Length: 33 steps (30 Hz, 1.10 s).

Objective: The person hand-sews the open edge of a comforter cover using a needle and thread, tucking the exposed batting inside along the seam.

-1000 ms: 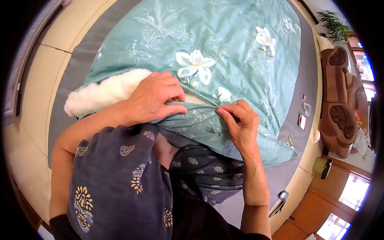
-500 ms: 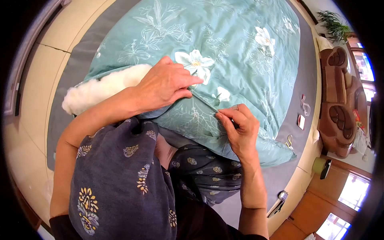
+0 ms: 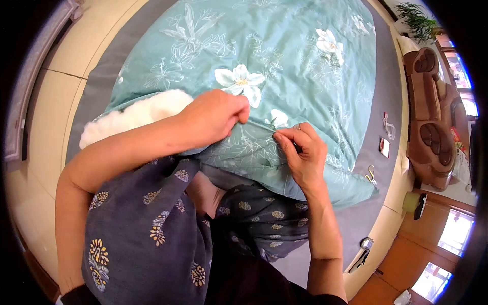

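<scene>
A teal quilt cover (image 3: 284, 66) printed with white flowers is spread in front of me. Its folded edge runs taut between my two hands. My left hand (image 3: 218, 114) is closed on this edge, fingers curled and the thumb side turned down. Thumb and forefinger of my right hand (image 3: 305, 152) pinch the edge a short way to the right. Whether a needle or thread is between the fingers is too small to tell. White fluffy wadding (image 3: 140, 114) bulges from the cover's opening left of my left hand, partly behind my forearm.
The quilt lies on a grey mat (image 3: 389, 96) over pale floor tiles (image 3: 56, 109). Along the mat's right side are small scissors (image 3: 371, 175), a small white-faced packet (image 3: 385, 147) and a black-handled tool (image 3: 362, 256). A brown sofa (image 3: 429, 122) stands beyond.
My left hand's forefinger, stretched out before, is now curled in. The hands have come slightly closer together along the edge. The whole view has shifted a little.
</scene>
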Each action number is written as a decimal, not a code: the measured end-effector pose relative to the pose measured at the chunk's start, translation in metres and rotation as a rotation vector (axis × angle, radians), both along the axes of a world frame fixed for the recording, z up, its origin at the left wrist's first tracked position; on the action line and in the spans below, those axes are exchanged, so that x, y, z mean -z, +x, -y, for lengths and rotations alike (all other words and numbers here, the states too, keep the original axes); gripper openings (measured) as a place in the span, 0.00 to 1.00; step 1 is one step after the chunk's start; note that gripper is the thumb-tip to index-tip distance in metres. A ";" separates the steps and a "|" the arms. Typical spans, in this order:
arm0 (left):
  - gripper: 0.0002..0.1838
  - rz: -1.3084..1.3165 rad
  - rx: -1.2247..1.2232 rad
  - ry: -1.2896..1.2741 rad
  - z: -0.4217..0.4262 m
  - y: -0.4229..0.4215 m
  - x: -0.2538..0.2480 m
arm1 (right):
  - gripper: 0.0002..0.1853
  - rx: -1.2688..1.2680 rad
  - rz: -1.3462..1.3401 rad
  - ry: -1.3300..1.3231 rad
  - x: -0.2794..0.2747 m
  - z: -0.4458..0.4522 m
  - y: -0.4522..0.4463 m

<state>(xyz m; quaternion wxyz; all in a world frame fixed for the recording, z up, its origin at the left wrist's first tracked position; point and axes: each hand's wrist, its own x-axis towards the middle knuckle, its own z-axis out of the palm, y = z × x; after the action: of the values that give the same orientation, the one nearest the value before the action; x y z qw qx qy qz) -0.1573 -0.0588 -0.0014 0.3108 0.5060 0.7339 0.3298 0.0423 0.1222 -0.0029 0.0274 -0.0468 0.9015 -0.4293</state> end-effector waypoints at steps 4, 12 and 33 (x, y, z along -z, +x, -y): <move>0.08 0.356 -0.213 0.130 -0.008 0.008 0.019 | 0.14 0.008 -0.006 -0.003 0.002 0.006 -0.002; 0.08 0.545 -0.227 -0.020 -0.019 0.014 0.021 | 0.14 0.042 -0.015 -0.014 0.005 0.005 -0.012; 0.14 0.982 -0.206 -0.092 -0.015 0.005 0.034 | 0.15 0.199 -0.036 0.023 -0.008 0.012 0.025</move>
<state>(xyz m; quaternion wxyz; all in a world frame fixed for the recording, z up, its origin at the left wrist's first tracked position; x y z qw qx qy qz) -0.1527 -0.0442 -0.0355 0.6072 0.2017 0.5612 0.5251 0.0677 0.1106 0.0049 -0.0309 0.0355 0.9071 -0.4184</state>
